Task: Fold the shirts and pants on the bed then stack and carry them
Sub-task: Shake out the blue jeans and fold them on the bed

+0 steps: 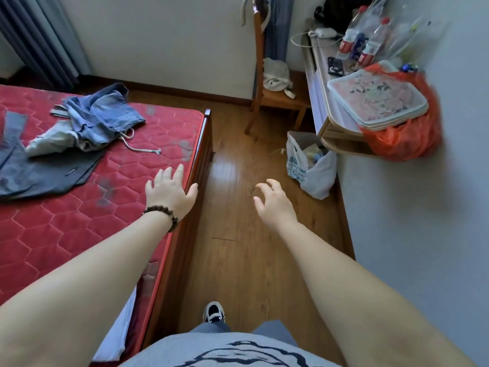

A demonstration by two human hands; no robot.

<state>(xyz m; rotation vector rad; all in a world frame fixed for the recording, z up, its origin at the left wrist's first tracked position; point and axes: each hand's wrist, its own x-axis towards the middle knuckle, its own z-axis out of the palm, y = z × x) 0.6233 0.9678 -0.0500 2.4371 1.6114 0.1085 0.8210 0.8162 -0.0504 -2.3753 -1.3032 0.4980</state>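
- Both arms reached forward; the left hand (pixel 170 190), fingers spread, was over the bed (pixel 79 221) edge, holding nothing.
- The right hand (pixel 272 200), loosely curled, was empty above the floor (pixel 238 207).
- Crumpled jeans (pixel 103 115) and grey trousers (pixel 39 170) lay unfolded on the bed.
- A white plastic bag (pixel 309 165) on the floor held rubbish.

Bare floor (pixel 238 181) between bed (pixel 201 160), desk (pixel 325 128)
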